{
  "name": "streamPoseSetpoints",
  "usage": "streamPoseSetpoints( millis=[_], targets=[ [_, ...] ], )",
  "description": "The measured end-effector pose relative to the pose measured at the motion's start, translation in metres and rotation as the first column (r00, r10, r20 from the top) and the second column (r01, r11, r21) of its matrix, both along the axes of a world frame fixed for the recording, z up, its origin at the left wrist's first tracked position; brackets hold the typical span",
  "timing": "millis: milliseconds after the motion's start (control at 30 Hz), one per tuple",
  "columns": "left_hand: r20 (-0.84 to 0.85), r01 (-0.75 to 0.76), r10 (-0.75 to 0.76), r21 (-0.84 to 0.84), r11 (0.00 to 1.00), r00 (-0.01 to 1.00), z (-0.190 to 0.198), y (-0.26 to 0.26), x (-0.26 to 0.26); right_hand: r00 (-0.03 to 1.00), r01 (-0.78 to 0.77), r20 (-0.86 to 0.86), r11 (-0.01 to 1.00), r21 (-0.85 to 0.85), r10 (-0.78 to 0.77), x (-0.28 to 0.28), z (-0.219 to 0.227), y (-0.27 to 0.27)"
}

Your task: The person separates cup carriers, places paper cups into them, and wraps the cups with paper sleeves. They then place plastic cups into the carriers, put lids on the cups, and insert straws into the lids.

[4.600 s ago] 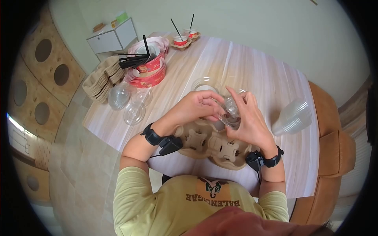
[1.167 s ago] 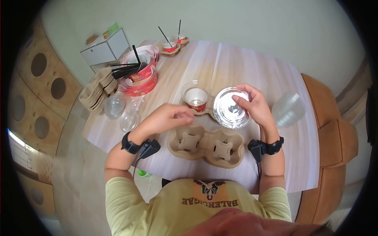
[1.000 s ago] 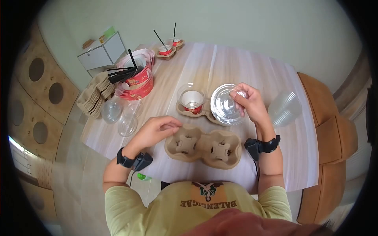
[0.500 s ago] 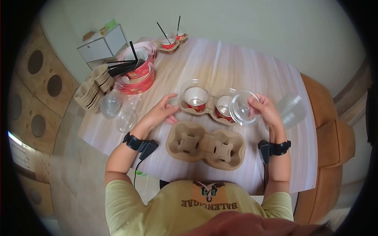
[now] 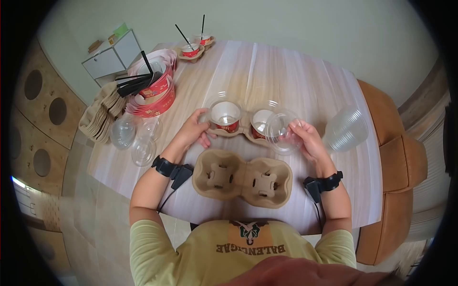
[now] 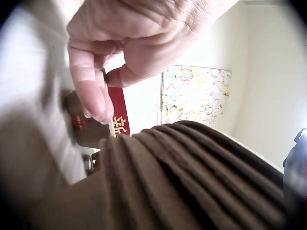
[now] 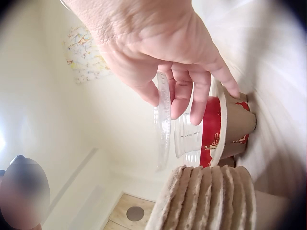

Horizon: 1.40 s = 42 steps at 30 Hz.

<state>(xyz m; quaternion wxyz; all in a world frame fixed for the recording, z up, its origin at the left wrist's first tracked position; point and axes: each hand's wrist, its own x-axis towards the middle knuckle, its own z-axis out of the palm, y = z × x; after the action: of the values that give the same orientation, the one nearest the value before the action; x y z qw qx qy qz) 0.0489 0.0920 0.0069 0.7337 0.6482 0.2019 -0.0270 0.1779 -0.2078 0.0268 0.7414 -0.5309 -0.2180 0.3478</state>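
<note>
A two-cup pulp carrier [image 5: 243, 132] bears two clear plastic cups, each with a red printed band and a white inside: the left cup [image 5: 225, 114] and the right cup [image 5: 260, 123]. My left hand [image 5: 194, 128] pinches the carrier's left end between thumb and fingers, seen from the side in the left wrist view. In my right hand [image 5: 309, 139] a clear round lid [image 5: 280, 136] is held by its edge, tilted and overlapping the right cup in the head view. The right wrist view has the lid [image 7: 164, 129] standing apart from the cup rim, with one fingertip on the carrier [image 7: 232, 127].
A nested stack of pulp carriers [image 5: 242, 178] lies nearest my body. Stacked clear cups [image 5: 347, 129] lie at right; loose clear lids [image 5: 143, 151], more carriers [image 5: 102, 112], red bands [image 5: 155, 106] and black straws [image 5: 136, 85] are at left. Two finished-looking cups [image 5: 190, 49] stand far back.
Both hands were together at a clear piece earlier. Since then the right hand has kept the lid and brought it over the right cup, while the left hand has reached the carrier's left end.
</note>
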Motion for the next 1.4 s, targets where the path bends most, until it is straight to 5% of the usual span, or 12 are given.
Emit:
streamPoseSetpoints(
  millis=[233,300,467,600,667,733,800,867,900,967,1100,1400],
  targets=[
    [0.048,-0.109,0.110,-0.032,0.994,0.993,-0.002,0.011,0.012,0.994,0.070,0.086,0.997,-0.043,-0.066,0.030,-0.006,0.026],
    [0.042,-0.133,0.133,-0.016,0.991,0.990,0.004,0.011,0.008,0.947,0.240,0.251,0.960,-0.142,-0.199,0.024,0.015,0.031],
    [0.134,-0.196,0.159,0.330,0.923,0.978,0.030,0.022,-0.016,0.888,0.306,0.371,0.951,-0.033,-0.273,0.018,0.037,0.017],
    [0.339,-0.103,-0.024,0.353,0.930,0.941,0.073,-0.021,-0.027,0.813,0.247,0.553,0.968,-0.043,-0.183,-0.017,0.056,0.036],
    [0.392,-0.104,-0.092,0.453,0.885,0.916,0.084,-0.054,-0.023,0.643,0.175,0.761,0.984,-0.045,-0.080,-0.030,0.058,0.052],
    [0.440,-0.125,-0.158,0.548,0.827,0.884,0.089,-0.062,-0.022,0.719,0.044,0.694,0.996,-0.084,0.027,-0.031,0.060,0.061],
    [0.294,0.150,-0.289,0.416,0.897,0.911,0.091,-0.052,-0.015,0.769,-0.081,0.625,0.990,-0.115,0.135,-0.032,0.061,0.067],
    [0.259,0.234,-0.329,0.338,0.912,0.908,0.081,-0.040,-0.014,0.862,-0.257,0.439,0.965,-0.056,0.255,-0.028,0.056,0.065],
    [0.219,0.328,-0.383,0.249,0.911,0.898,0.077,-0.036,-0.013,0.861,-0.260,0.438,0.964,-0.057,0.258,-0.024,0.054,0.064],
    [0.216,0.352,-0.378,0.149,0.924,0.900,0.070,-0.033,-0.011,0.759,-0.570,0.395,0.821,0.018,0.518,-0.015,0.044,0.061],
    [0.207,0.372,-0.345,-0.110,0.922,0.916,0.056,-0.040,-0.008,0.656,-0.674,0.427,0.738,-0.039,0.622,-0.007,0.029,0.063],
    [0.154,0.475,-0.453,-0.158,0.866,0.878,0.038,-0.051,-0.012,0.667,-0.743,0.061,0.657,0.124,0.743,-0.009,0.015,0.061]
  ],
)
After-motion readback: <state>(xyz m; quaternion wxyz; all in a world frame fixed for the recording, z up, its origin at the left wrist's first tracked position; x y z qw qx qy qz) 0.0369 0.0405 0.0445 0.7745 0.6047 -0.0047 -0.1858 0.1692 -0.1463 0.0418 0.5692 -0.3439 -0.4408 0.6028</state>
